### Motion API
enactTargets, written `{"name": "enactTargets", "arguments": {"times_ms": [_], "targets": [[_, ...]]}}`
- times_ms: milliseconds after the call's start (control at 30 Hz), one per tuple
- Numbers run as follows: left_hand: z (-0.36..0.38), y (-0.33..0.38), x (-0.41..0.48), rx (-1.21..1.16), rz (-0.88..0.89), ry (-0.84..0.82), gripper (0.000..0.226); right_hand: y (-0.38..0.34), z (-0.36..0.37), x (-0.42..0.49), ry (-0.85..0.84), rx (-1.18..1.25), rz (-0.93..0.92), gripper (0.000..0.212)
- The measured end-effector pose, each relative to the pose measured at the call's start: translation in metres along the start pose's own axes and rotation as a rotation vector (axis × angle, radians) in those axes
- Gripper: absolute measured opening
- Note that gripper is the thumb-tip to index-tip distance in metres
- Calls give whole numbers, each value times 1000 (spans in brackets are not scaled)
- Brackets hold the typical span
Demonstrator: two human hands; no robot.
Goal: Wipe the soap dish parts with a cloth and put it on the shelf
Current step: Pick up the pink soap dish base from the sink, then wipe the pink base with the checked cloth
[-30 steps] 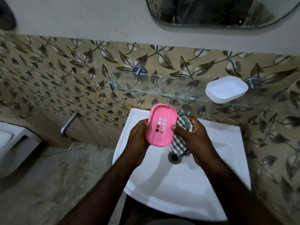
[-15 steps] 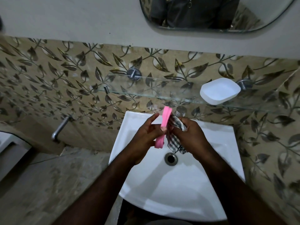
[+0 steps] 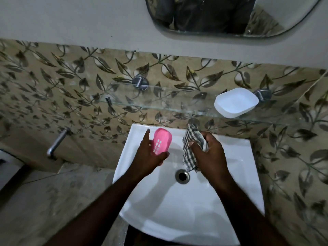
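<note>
My left hand (image 3: 150,155) holds the pink slotted soap dish insert (image 3: 162,141) over the back left of the white sink (image 3: 230,201), thumb curled under its lower edge and index finger stretched up beside it. My right hand (image 3: 207,153) grips a bunched black-and-white checked cloth (image 3: 191,146) a little to the right, apart from the pink insert. The white soap dish base (image 3: 236,102) sits on the glass shelf (image 3: 159,102) above the sink, toward its right end.
A mirror (image 3: 230,16) hangs above the shelf on the leaf-patterned tile wall. The sink drain (image 3: 182,176) lies below the cloth. A metal tap (image 3: 56,144) sticks out of the wall at the left, with a white fixture (image 3: 7,167) at the far left edge.
The hands have come apart: the cloth has left the pink insert, which has moved left and turned from edge-on so its slotted face shows again.
</note>
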State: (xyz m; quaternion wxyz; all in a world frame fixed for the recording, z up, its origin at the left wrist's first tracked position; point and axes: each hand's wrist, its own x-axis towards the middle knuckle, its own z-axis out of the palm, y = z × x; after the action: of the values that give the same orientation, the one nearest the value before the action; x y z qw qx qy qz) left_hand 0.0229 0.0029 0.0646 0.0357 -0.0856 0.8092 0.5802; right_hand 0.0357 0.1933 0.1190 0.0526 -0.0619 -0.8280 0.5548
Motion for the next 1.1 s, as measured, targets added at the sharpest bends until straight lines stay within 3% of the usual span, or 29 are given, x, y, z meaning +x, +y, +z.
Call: {"name": "enactTargets", "arguments": {"times_ms": [67, 133, 267, 467, 633, 800, 933, 1000, 1100], "targets": [[0, 3, -2, -495, -185, -166, 82, -3, -2, 0, -25, 45, 39, 17], [-3, 4, -7, -835, -226, -292, 79, -7, -5, 0, -52, 81, 45, 20], [-7, 10, -14, -1196, -203, -518, 87, -25, -4, -3, -104, 105, -41, 29], [-1, 27, -10, -1223, -299, -458, 81, -54, 5, -4, -100, -339, -349, 33], [7, 42, -8, -1095, -328, -381, 62, -70, 29, 2, -123, -610, -376, 32], [-1, 41, 2, -1094, -284, -396, 64, -68, 37, 6, -349, -405, -392, 14], [-10, 37, 5, -1070, -334, -425, 75, -69, 22, 8, -718, -413, -286, 24], [-11, 42, 6, -1086, -327, -416, 82, -69, 17, 9, -640, -232, -174, 17], [-7, 51, 6, -1096, -265, -392, 84, -73, 14, 18, -316, 180, 67, 9]]}}
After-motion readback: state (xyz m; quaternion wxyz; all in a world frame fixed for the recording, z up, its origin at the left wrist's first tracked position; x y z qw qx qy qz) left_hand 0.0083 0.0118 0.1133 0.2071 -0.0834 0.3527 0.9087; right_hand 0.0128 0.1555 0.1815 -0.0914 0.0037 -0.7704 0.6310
